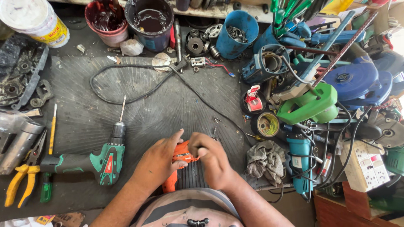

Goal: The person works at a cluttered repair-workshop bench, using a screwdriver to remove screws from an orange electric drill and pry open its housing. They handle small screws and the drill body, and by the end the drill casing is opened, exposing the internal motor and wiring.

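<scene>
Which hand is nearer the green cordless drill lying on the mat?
Left. The left hand grips the orange tool just right of the green cordless drill; the right hand is beyond it, farther right.

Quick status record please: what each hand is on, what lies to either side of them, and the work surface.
left hand: grips the orange power tool
right hand: closed on the same tool's top
left of hands: green cordless drill lying flat, bit pointing away; yellow-handled pliers
right of hands: grey rag; teal power tool
surface: dark ribbed rubber mat with a black cable looped on it
</scene>
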